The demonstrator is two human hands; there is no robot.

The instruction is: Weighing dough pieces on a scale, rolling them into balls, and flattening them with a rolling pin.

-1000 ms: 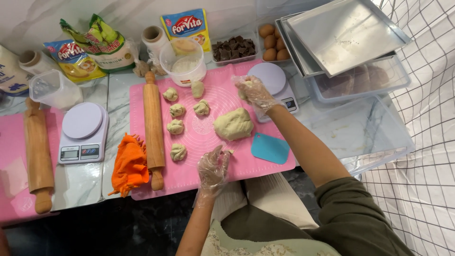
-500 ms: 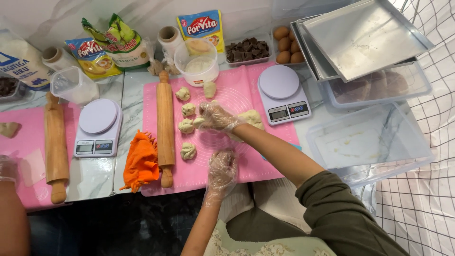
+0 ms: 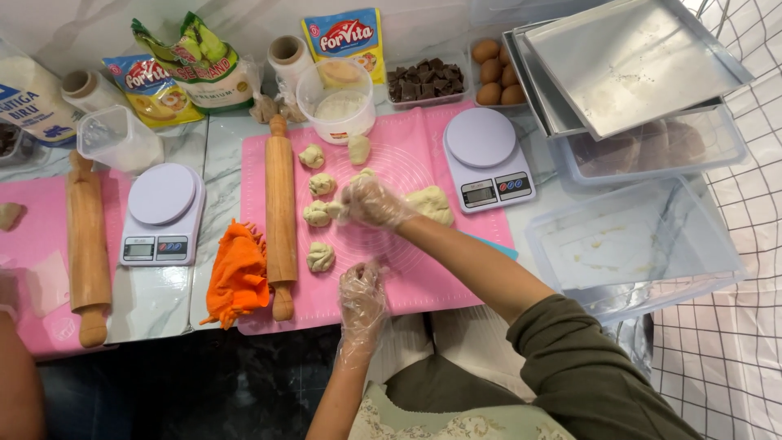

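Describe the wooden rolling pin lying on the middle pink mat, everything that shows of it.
The wooden rolling pin is plain light-brown wood, a long thick barrel with a rounded knob handle at each end. It lies flat along the left part of the pink mat, running from far to near, its near handle close to the mat's front edge. An orange cloth lies bunched against its left side. Small dough pieces sit just to its right. Neither hand touches it.

Dough pieces (image 3: 319,210) and rolling pin (image 3: 280,213) crowd the mat's (image 3: 423,155) left.
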